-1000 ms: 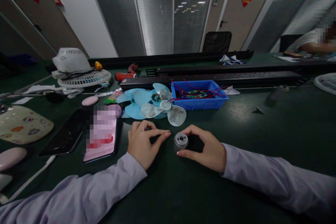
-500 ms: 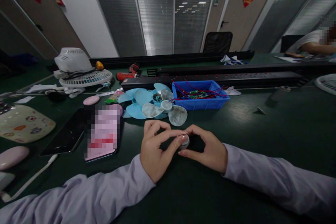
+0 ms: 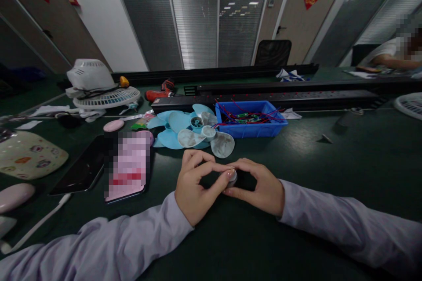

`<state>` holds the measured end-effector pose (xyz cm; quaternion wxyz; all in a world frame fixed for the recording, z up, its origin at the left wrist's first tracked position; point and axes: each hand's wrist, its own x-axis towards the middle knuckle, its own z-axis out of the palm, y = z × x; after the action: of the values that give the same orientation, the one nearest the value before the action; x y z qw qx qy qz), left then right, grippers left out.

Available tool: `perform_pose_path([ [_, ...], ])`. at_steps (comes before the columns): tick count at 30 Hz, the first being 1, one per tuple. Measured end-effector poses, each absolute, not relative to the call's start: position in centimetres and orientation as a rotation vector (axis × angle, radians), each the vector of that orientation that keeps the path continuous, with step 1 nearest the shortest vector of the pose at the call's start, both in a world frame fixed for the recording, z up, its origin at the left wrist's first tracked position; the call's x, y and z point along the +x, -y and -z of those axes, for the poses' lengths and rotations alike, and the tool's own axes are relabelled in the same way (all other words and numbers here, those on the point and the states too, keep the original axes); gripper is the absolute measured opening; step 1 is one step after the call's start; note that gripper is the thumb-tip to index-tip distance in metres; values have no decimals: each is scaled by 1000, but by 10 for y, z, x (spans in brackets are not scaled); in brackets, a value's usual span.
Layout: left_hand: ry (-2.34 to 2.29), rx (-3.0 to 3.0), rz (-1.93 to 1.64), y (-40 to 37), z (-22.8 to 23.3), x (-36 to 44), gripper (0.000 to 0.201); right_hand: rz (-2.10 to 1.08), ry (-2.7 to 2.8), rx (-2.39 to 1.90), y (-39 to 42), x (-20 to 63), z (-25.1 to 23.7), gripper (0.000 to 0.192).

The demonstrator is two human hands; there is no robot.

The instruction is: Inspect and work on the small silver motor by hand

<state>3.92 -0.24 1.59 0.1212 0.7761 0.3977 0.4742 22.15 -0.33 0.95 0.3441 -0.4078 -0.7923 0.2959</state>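
Landmark: a blue bin (image 3: 249,129) of red-wired circuit boards, at the middle of a dark green table (image 3: 329,171).
Far left of the bin: a white fan grille and housing (image 3: 99,90); nearer the camera, two phones (image 3: 108,169) lying flat.
Just left of the bin: a heap of pale blue and white fan blades (image 3: 194,131), touching its left wall.
Left hand (image 3: 194,184): in front of the bin, thumb and forefinger narrowed to a pinch whose tips rest on top of the motor.
Small silver motor (image 3: 231,177): in front of the bin, standing on the table between both hands, mostly hidden by fingers.
Right hand (image 3: 260,186): curled round the motor's right side, steadying it.
Doing the step well: likely best to let the right hand hold the body firm while the left fingertips work lightly, square to the top.
Motor direction: its round face appears to point up, long axis upright; too covered to be sure.
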Motion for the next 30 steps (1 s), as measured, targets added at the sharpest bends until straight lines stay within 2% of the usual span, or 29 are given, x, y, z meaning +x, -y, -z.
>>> perform_pose_path([
  [7,-1394,2238,-1579,-2,-17,22,8,-783,2049,-1112,4,223,-11,35],
  [14,-1456,2456,-988,-6,4,-29,13,-792,2060,-1116,4,222,-12,37],
  [16,-1442,2500,-929,-6,6,-35,13,-793,2058,-1114,5,222,-12,37],
  [24,-1379,2329,-1428,4,-14,7,12,-783,2044,-1123,4,222,-11,36],
  [30,-1243,2300,-1477,6,-14,34,15,-750,2046,-1074,3,222,-10,33],
])
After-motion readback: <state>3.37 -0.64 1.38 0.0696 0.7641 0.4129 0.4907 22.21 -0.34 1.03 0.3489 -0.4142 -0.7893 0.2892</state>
